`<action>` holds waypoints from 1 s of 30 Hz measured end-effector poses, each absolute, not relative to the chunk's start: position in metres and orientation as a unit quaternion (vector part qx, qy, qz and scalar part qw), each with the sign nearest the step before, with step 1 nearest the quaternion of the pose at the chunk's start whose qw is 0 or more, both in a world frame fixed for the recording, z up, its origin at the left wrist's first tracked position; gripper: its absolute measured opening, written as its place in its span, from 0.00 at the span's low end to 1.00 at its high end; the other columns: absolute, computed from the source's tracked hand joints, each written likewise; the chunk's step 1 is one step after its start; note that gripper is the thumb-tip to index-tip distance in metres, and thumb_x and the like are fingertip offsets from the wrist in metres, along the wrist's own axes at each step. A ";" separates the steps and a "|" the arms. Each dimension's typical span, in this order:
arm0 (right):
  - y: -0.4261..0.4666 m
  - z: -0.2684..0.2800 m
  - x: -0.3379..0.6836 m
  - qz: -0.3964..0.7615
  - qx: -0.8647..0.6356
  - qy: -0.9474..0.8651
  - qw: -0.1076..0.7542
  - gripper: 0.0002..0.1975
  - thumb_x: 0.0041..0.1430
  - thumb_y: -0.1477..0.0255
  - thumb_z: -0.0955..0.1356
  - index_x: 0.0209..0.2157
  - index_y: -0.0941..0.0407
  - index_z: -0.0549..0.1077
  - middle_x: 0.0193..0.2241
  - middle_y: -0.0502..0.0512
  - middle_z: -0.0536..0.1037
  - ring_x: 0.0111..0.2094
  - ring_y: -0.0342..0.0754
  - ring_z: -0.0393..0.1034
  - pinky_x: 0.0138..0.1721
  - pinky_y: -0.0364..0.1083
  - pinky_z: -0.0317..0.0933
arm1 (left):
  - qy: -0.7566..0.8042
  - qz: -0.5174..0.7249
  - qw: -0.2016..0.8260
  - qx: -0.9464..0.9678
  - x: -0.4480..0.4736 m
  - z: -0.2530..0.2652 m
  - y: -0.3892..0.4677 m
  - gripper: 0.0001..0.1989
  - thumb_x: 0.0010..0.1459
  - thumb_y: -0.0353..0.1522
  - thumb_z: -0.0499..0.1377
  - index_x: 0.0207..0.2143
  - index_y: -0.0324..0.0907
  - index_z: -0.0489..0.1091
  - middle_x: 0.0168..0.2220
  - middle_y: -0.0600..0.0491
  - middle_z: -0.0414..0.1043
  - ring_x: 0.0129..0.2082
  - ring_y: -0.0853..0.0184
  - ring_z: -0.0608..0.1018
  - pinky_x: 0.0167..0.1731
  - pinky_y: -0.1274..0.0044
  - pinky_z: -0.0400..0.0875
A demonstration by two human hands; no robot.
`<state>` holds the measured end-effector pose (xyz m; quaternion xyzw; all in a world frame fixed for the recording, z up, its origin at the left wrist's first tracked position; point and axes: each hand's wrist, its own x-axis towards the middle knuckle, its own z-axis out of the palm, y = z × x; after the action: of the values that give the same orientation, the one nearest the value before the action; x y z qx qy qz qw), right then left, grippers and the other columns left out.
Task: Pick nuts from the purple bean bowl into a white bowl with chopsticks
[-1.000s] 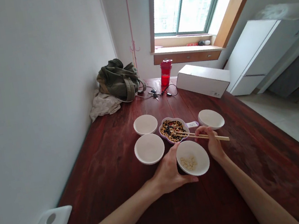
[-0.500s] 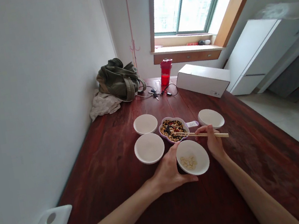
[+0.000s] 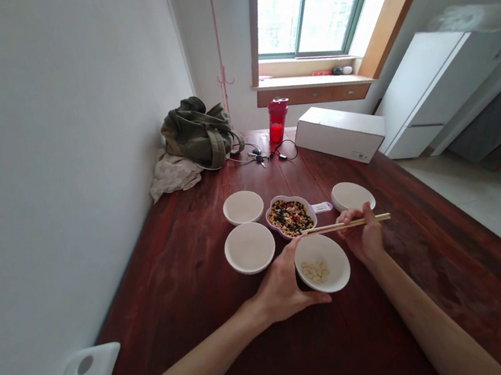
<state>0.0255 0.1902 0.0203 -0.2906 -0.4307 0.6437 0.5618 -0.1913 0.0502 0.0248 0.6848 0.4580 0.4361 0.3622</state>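
My left hand [image 3: 285,286] grips the left side of a white bowl [image 3: 331,250], thumb along its near edge. Several pale, flat seeds [image 3: 316,271] lie in the bottom of that bowl. Wooden chopsticks [image 3: 333,226] are held in my right hand [image 3: 363,234], their tips over the bowl's far rim. Whether the tips pinch anything is too small to tell. Just beyond, a purple-rimmed, flower-shaped dish [image 3: 270,225] holds mixed beans and grains [image 3: 290,217]. Its handle [image 3: 323,207] points right and carries a white label.
Two white bowls [image 3: 249,248] stand left of the dish, and another white bowl [image 3: 353,196] stands to its right. Farther back are a green bag [image 3: 197,134], keys and cables [image 3: 259,156], a red bottle [image 3: 277,121] and a white box [image 3: 340,135]. A wall borders the table's left.
My right hand has drawn back slightly to the right and nearer. The chopstick tips have left the beans and now hover by the bowl's far rim. My left hand stays put.
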 end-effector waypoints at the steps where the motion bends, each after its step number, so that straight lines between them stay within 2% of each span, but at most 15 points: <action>1: 0.190 0.021 0.026 0.652 -0.281 -0.434 0.555 0.33 0.66 0.45 0.61 0.18 0.54 0.74 0.17 0.52 0.67 0.18 0.44 0.63 0.17 0.44 0.55 | 0.456 0.436 0.363 0.685 -0.191 0.025 0.050 0.64 0.39 0.44 0.79 0.72 0.45 0.46 0.68 0.40 0.58 0.67 0.46 0.65 0.68 0.56 0.58; 4: 0.188 0.022 0.026 0.668 -0.267 -0.445 0.534 0.35 0.67 0.45 0.58 0.17 0.54 0.73 0.14 0.52 0.63 0.19 0.45 0.62 0.18 0.44 0.55 | 0.455 0.437 0.365 0.685 -0.191 0.024 0.050 0.64 0.39 0.45 0.79 0.72 0.45 0.46 0.68 0.40 0.59 0.67 0.47 0.65 0.68 0.57 0.58; 9: 0.185 0.027 0.024 0.666 -0.282 -0.470 0.506 0.36 0.66 0.41 0.57 0.17 0.54 0.72 0.14 0.52 0.62 0.19 0.46 0.61 0.20 0.45 0.57 | 0.455 0.433 0.367 0.687 -0.191 0.025 0.050 0.64 0.40 0.45 0.78 0.72 0.45 0.46 0.67 0.41 0.60 0.67 0.48 0.66 0.69 0.58 0.58; 13: 0.186 0.026 0.023 0.660 -0.289 -0.464 0.515 0.36 0.65 0.42 0.58 0.17 0.54 0.72 0.15 0.51 0.61 0.19 0.46 0.61 0.19 0.45 0.56 | 0.457 0.435 0.363 0.686 -0.191 0.026 0.050 0.64 0.39 0.46 0.78 0.71 0.45 0.47 0.68 0.40 0.60 0.67 0.45 0.64 0.69 0.55 0.56; 20: 0.189 0.018 0.020 0.646 -0.306 -0.444 0.541 0.30 0.65 0.44 0.61 0.25 0.53 0.76 0.23 0.54 0.72 0.23 0.47 0.68 0.20 0.45 0.60 | 0.471 0.433 0.356 0.681 -0.190 0.026 0.050 0.65 0.37 0.44 0.79 0.72 0.46 0.47 0.68 0.39 0.59 0.68 0.44 0.63 0.69 0.53 0.56; 30: 0.181 0.020 0.012 0.680 -0.339 -0.462 0.457 0.31 0.63 0.41 0.60 0.32 0.53 0.76 0.24 0.54 0.77 0.24 0.48 0.71 0.23 0.45 0.64 | 0.480 0.427 0.354 0.679 -0.191 0.023 0.050 0.66 0.37 0.45 0.79 0.72 0.45 0.47 0.68 0.39 0.59 0.67 0.44 0.64 0.68 0.54 0.57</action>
<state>0.0122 0.1806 0.0201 -0.3389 -0.4624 0.6802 0.4568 -0.1907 0.0496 0.0235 0.6794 0.4803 0.4268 0.3543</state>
